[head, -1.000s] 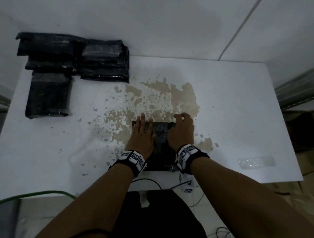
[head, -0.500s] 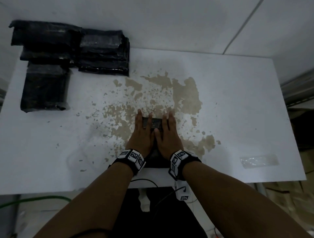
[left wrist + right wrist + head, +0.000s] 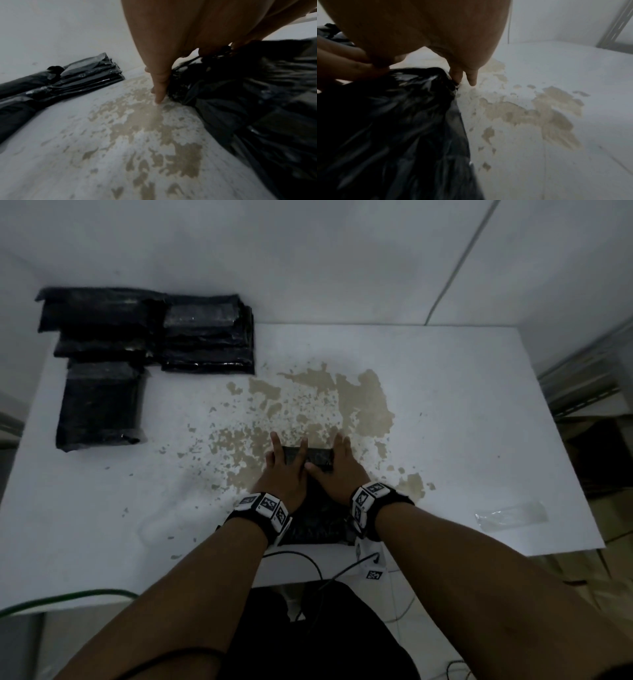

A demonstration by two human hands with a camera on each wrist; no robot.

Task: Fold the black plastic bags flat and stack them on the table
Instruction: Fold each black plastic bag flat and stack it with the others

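Here both hands (image 3: 310,474), fingers seemingly straight, press the folded bag (image 3: 317,520), lengthwise toward the wall.

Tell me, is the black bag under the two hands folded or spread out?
Folded. The black bag forms a narrow compact rectangle under the left hand and right hand, both pressing it flat on the table.

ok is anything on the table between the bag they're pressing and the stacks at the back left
Nothing visible. Both hands, left and right, press flat on the bag. Only bare, stained table lies between it and the stacks.
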